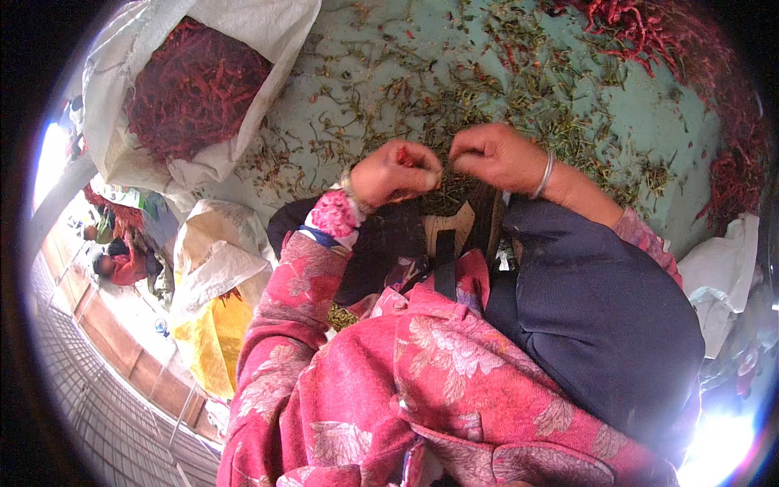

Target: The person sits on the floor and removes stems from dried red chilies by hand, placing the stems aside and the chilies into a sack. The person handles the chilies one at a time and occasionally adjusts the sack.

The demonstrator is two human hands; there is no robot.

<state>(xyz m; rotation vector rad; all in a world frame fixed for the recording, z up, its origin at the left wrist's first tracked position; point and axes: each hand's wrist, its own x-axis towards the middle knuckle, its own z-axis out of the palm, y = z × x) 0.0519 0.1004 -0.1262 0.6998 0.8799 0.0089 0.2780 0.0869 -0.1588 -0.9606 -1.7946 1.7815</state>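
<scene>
My left hand (392, 173) is curled around a red chili pepper (405, 157), part of which shows between the fingers. Close by on the right, my right hand (502, 157) has its fingers bent towards the thumb; whether anything small is between them cannot be made out. Both hands are above my lap, a short gap apart. Beneath and beyond them, many loose green chili stems (420, 103) lie scattered over a pale green sheet (663, 131).
An open white woven sack (261, 115) at the upper left holds dried red chilies (195, 91). More red chilies (639, 27) are heaped along the upper right. A white and yellow sack (213, 329) stands at my left. Another person (128, 265) sits farther left.
</scene>
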